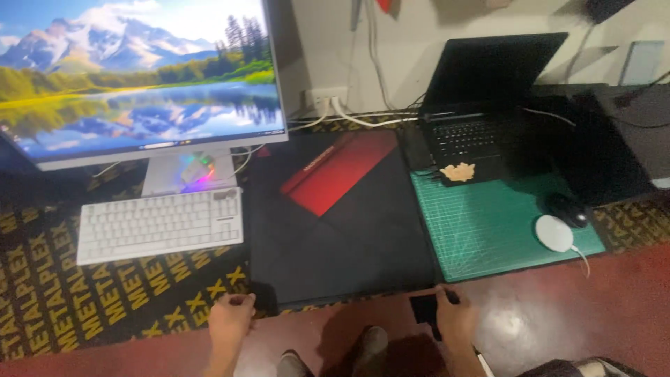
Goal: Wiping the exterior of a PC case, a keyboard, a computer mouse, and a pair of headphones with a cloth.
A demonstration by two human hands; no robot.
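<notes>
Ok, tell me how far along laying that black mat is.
Mostly laid: the black mat lies flat between the white keyboard and green cutting mat. In hand: the left hand and right hand pinch its near edge. Left, probably: straightening that edge; the red folder sits on it.

Glossy red-brown floor (558, 328) carries a black-and-yellow printed mat (84, 307). On the mat: white keyboard (159, 225), monitor stand (187, 172), large black square pad (342, 244), green gridded cutting mat (495, 223), open black laptop (481, 105).
</notes>
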